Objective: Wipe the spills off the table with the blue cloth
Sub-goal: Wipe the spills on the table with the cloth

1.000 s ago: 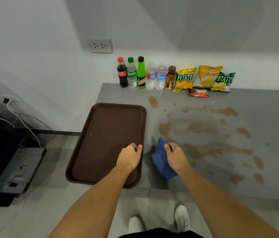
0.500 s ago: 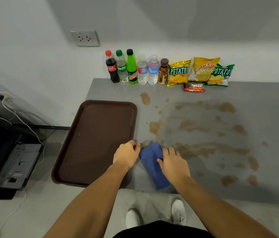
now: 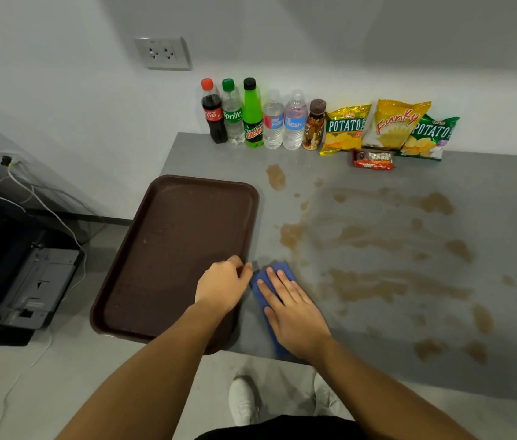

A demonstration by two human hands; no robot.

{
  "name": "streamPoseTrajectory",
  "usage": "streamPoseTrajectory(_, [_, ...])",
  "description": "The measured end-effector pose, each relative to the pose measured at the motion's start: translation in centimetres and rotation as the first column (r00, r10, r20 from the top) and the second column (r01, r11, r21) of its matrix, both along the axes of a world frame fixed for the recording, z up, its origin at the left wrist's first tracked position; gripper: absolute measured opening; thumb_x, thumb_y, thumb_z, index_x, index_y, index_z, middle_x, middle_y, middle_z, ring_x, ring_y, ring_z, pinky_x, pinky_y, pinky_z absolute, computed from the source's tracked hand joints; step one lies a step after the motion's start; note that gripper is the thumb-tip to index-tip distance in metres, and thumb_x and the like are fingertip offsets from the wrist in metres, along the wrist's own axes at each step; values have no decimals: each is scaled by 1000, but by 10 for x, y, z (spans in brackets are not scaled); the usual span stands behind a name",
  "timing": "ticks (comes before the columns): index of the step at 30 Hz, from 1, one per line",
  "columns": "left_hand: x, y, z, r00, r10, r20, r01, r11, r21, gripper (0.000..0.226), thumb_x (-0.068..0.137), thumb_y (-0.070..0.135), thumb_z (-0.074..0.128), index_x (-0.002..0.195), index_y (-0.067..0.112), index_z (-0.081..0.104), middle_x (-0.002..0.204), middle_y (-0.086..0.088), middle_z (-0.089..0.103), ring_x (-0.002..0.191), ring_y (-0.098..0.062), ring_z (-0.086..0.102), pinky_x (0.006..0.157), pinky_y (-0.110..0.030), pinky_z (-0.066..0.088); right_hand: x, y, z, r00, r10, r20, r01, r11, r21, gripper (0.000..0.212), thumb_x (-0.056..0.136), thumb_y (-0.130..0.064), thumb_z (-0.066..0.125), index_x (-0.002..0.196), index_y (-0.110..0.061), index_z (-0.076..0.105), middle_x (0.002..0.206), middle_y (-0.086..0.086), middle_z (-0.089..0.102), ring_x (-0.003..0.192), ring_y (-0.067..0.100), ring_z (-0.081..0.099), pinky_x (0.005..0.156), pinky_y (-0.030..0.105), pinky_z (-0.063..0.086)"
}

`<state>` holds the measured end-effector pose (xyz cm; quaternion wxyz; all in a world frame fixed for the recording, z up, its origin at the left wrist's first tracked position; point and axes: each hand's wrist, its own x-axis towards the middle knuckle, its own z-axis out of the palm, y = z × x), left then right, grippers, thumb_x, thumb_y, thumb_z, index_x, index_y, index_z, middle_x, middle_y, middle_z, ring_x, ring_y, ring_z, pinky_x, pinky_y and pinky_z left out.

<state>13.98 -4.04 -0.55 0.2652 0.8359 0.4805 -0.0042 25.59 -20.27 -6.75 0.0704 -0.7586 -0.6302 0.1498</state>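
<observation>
The blue cloth [image 3: 277,271] lies on the grey table [image 3: 498,185] near its front edge, just right of the tray. My right hand [image 3: 295,312] rests flat on the cloth with fingers spread, pressing it down and covering most of it. Brown spills [image 3: 377,284] are smeared in streaks and blotches across the table to the right and beyond the cloth. My left hand [image 3: 222,285] sits with curled fingers on the right rim of the brown tray [image 3: 171,242], its thumb tip close to the cloth's left edge.
Several drink bottles [image 3: 252,115], three chip bags [image 3: 393,125] and a chocolate bar [image 3: 373,159] line the wall at the back of the table. The tray overhangs the table's left side. A dark machine [image 3: 28,287] with cables stands on the floor to the left.
The cloth went from bunched up in my right hand to laid flat under my open palm. My left hand moved slightly from the cloth's corner to the tray rim.
</observation>
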Motion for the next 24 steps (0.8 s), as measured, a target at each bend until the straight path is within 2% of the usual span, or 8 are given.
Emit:
streamPoseTrajectory(4, [1, 0, -5, 998, -62, -10, 63, 997, 36, 35, 103, 52, 47, 93, 22, 63, 75, 3, 66, 73, -23, 66, 60, -34, 46, 0, 23, -3, 997, -68, -24, 70, 994, 80, 59, 108, -44, 27, 164, -28, 13, 172, -4, 7, 159, 15, -2, 129, 34, 9])
streamPoseTrajectory(11, [12, -6, -7, 995, -95, 13, 94, 994, 55, 34, 102, 50, 50, 89, 22, 63, 73, 9, 58, 72, -24, 62, 62, -32, 40, 35, 39, -10, 976, -220, -5, 219, 974, 60, 62, 106, -46, 30, 164, -30, 15, 173, -4, 3, 159, 18, 2, 127, 37, 10])
streamPoseTrajectory(19, [16, -11, -8, 992, -129, 16, 128, 991, 42, 38, 102, 51, 50, 91, 20, 66, 75, 7, 61, 76, -27, 64, 66, -35, 49, 66, -1, -13, 914, -404, 34, 404, 915, 13, 63, 107, -46, 23, 164, -28, 6, 172, -2, -7, 159, 19, -6, 129, 38, 3])
streamPoseTrajectory(21, [16, -13, -10, 991, -136, 9, 135, 990, 41, 38, 102, 52, 49, 90, 21, 66, 71, 9, 58, 71, -24, 61, 63, -33, 46, 64, -15, -13, 893, -448, 48, 448, 894, 8, 63, 107, -44, 25, 164, -26, 6, 172, -1, -6, 159, 19, -6, 130, 39, 5])
streamPoseTrajectory(24, [17, -16, -14, 988, -154, 3, 154, 987, 56, 39, 102, 54, 47, 92, 22, 67, 71, 10, 57, 67, -21, 57, 61, -30, 42, 51, -35, -12, 859, -510, 38, 510, 860, 9, 63, 107, -43, 25, 164, -26, 5, 172, 0, -6, 159, 19, -5, 129, 37, 0])
